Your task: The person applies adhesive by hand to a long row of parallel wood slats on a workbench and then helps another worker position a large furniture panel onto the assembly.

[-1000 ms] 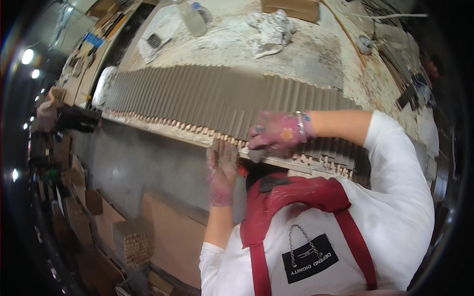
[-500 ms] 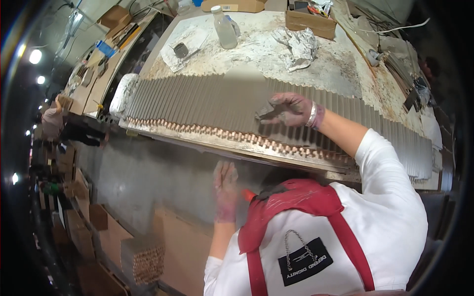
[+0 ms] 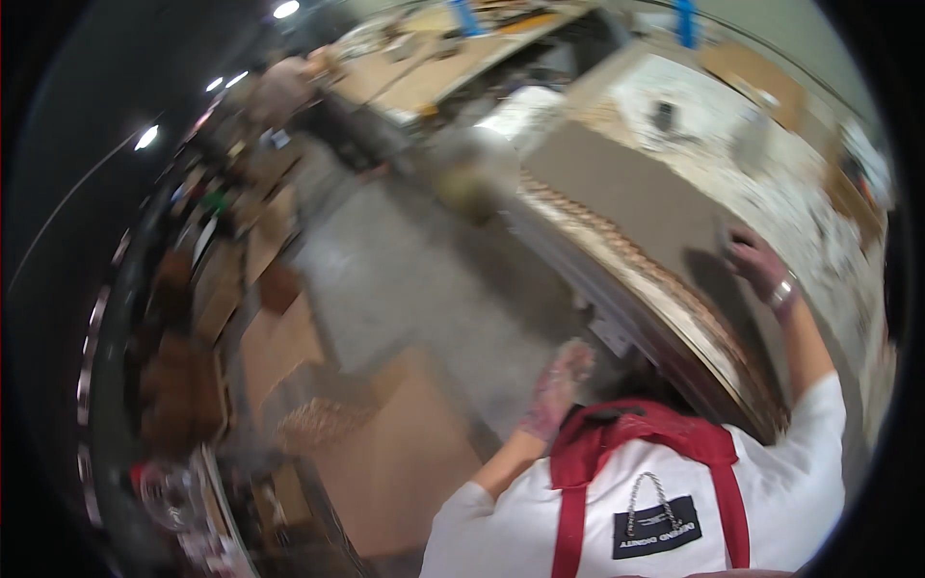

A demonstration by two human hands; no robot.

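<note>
My right hand (image 3: 756,262), stained grey and purple with a silvery band at the wrist, is over the far-right part of a long row of grey pieces (image 3: 626,183). It pinches a small grey piece (image 3: 723,234), blurred, whose kind I cannot make out. The row lies side by side on the table, with tan ends showing along the near edge; motion blur smooths its ridges. My left hand (image 3: 561,383), stained the same way, hangs in the air off the table's near side. Its fingers look loosely apart, holding nothing.
A dark small cup (image 3: 664,117) and a bottle (image 3: 750,140) stand on the stained white table (image 3: 800,197). Cardboard boxes (image 3: 385,448) lie on the floor to the left. Another person (image 3: 318,111) stands by a far workbench (image 3: 424,72).
The view has swung to the left, bringing more floor and boxes into sight. My right hand stays over the grey row; my left hand remains beside the table.
</note>
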